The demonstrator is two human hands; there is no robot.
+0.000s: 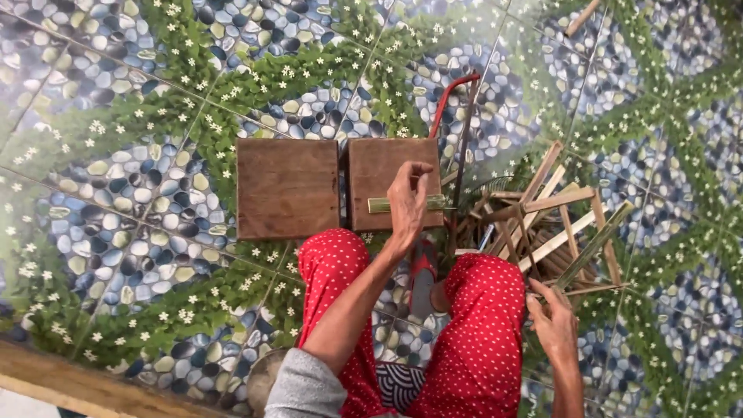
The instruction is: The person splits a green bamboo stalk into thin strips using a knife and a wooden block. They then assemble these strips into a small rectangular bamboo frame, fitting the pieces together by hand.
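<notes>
Two hands are seen at work above a tiled floor [116, 193]. The left hand [409, 203] is closed over a short green stick [381, 204], which is pinned crosswise on the right-hand wooden block [375, 166], its long axis running left to right. A second block [287, 188] lies just beside it. The right hand [554, 325], fingers loosely curled, touches a long green strip [592, 248] that slants up and away over a pile of wooden slats [542, 209]. Open floor is left beyond the blocks.
</notes>
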